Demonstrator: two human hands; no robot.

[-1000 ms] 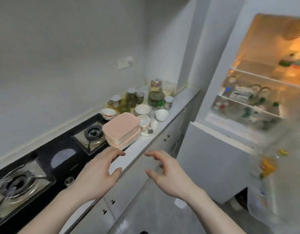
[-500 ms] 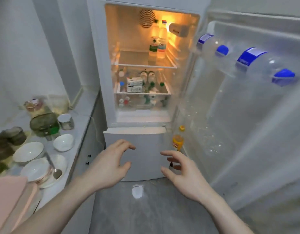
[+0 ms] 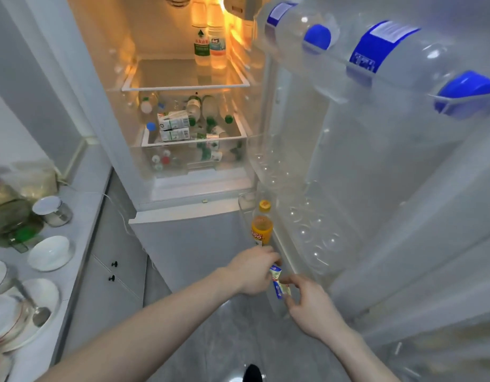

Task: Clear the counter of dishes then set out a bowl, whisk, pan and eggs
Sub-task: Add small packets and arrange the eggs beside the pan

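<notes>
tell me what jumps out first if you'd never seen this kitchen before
The open fridge fills the middle, lit orange inside, with bottles and cartons on its shelves. Two big clear bottles with blue caps lie in the door rack at upper right. Low in the centre both hands, left hand and right hand, meet on a small blue and yellow packet by the door's bottom shelf, just below an orange bottle; white bowls crowd the counter at left.

Orange bottle (image 3: 262, 226) with yellow cap, blue-capped clear bottles (image 3: 398, 62), white bowl (image 3: 49, 252), seemingly blue-yellow packet (image 3: 278, 282)
</notes>
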